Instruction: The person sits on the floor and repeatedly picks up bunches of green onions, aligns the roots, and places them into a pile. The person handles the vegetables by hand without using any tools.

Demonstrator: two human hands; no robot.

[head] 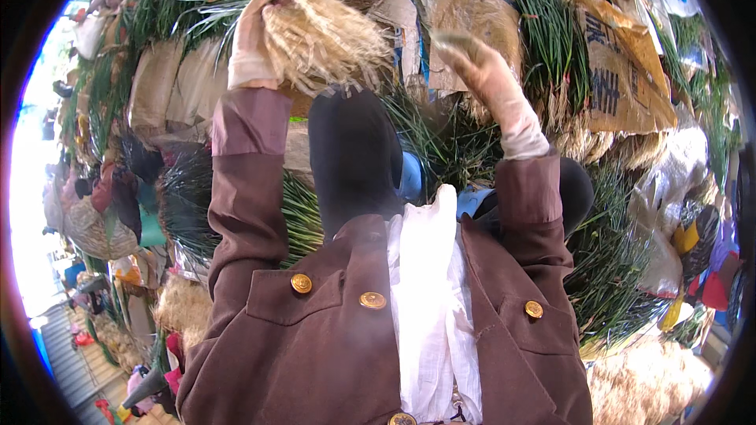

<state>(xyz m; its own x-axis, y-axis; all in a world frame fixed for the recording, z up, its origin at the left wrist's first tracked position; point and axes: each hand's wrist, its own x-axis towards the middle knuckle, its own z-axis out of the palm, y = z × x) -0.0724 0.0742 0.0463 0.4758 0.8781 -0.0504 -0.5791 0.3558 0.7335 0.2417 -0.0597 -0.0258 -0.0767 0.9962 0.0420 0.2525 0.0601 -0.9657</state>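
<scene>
My left hand [253,29] grips a bunch of long-leaved green plants, probably spring onions, at the upper left. Its thick pale roots [331,32] fan out to the right, above my knee. The bunch's leaves [221,3] seem to spread out behind the hand. My right hand [475,65] is raised at the upper middle, blurred, holding nothing. Its fingers stretch out over a brown cardboard piece [499,23] under clear plastic. Below and between my hands, loose green leaves [449,141] lie around my blue shoes [409,176].
To the right, green bundles [558,47] with reddish bases lie beside a printed cardboard sheet [626,71]. Crumpled clear plastic [667,189] covers more leaves. A heap of pale roots [647,375] sits at the lower right. Other people and a woven basket [103,227] are at the left.
</scene>
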